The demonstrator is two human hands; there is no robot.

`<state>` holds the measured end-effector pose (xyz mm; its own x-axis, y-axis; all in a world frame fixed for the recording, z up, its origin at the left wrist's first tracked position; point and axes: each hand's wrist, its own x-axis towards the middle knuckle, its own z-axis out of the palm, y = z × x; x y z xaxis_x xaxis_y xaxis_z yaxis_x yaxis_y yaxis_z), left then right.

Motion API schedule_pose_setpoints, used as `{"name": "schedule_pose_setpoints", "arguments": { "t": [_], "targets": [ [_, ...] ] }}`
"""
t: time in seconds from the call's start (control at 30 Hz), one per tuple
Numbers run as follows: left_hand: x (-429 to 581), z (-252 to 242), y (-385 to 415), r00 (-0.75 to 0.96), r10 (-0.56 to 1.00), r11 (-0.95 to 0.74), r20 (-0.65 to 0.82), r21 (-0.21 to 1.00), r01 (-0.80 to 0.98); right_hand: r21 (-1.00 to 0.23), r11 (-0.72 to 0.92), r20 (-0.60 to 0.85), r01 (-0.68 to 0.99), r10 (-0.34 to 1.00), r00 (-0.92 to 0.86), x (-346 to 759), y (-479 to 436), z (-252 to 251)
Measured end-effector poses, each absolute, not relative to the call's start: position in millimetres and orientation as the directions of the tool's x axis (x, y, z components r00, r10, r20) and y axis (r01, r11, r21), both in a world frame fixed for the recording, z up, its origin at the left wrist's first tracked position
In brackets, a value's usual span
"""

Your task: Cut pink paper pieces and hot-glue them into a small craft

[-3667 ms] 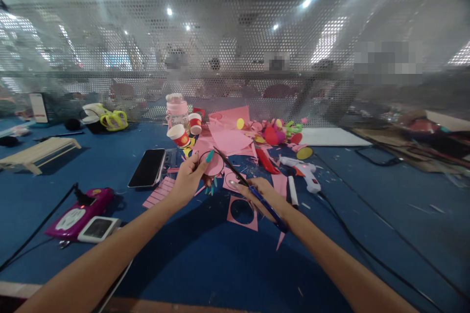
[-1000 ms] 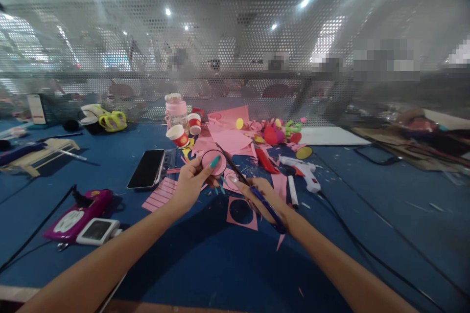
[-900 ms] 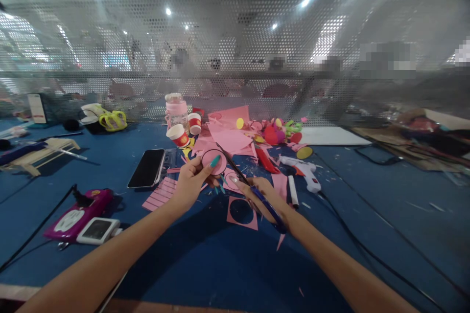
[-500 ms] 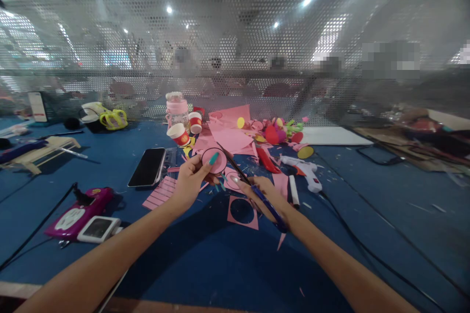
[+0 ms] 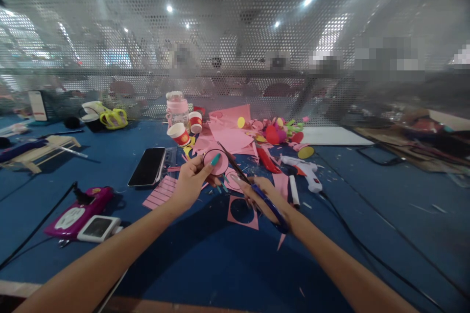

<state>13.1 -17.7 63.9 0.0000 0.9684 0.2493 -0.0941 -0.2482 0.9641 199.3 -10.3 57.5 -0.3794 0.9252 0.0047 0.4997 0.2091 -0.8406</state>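
Note:
My left hand (image 5: 193,178) pinches a pink paper circle (image 5: 216,162) edged with a dark line, thumb on its face. A pair of scissors (image 5: 266,200) with blue handles is gripped in my right hand (image 5: 266,193); its dark blades reach up-left beside the circle's right edge. Whether the blades touch the paper I cannot tell. On the table below lies a pink square with a round hole (image 5: 232,215), and just behind my hands a pink piece with a drawn circle (image 5: 231,181). Pink strips marked with lines (image 5: 160,193) rest under my left wrist.
A black phone (image 5: 147,167) lies left of my hands, with a purple power strip (image 5: 79,215) nearer. Paper cups (image 5: 178,134), a pink bottle (image 5: 177,110) and pink sheets (image 5: 231,138) stand or lie behind. To the right is a white glue gun (image 5: 310,173) with its cord.
The paper circle has turned or shifted slightly to the right in my left hand. The scissor blades look closer together than before. Everything else stays in place.

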Motion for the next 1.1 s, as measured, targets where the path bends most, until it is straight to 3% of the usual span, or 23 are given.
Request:
{"name": "schedule_pose_setpoints", "arguments": {
  "t": [0.67, 1.1],
  "targets": [
    [12, 66, -16, -0.013, 0.968, -0.250, 0.250, 0.963, -0.098, -0.795, 0.149, -0.077, 0.588, 0.937, -0.341, 195, -17, 78],
    [10, 64, -14, 0.018, 0.963, -0.267, 0.268, 0.963, -0.033, -0.765, 0.216, -0.027, 0.606, 0.930, -0.366, 196, -20, 86]
  ]
}}
